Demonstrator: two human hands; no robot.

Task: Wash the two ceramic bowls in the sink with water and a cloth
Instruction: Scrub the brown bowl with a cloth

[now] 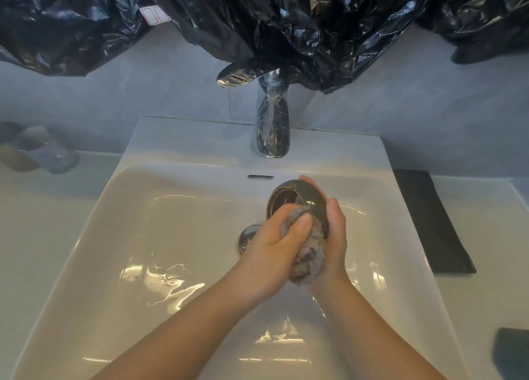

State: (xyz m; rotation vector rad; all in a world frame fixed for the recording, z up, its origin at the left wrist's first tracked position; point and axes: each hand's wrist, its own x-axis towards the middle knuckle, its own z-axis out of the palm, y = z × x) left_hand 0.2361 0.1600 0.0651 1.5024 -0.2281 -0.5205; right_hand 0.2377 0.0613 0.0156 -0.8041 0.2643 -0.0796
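Dark green bowl (306, 199) tipped on edge over the sink (171, 236), grey cloth (310, 253) bunched against it

Left hand (272, 238) gripping cloth (310, 255), right hand (335, 226) cupping bowl (299, 192); forearms converging, wrists close together

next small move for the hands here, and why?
Probably rotate the dark green ceramic bowl a little in the right hand, which cups its outside. The left hand grips the fluffy grey cloth against only the near rim; the far inner wall shows uncovered.
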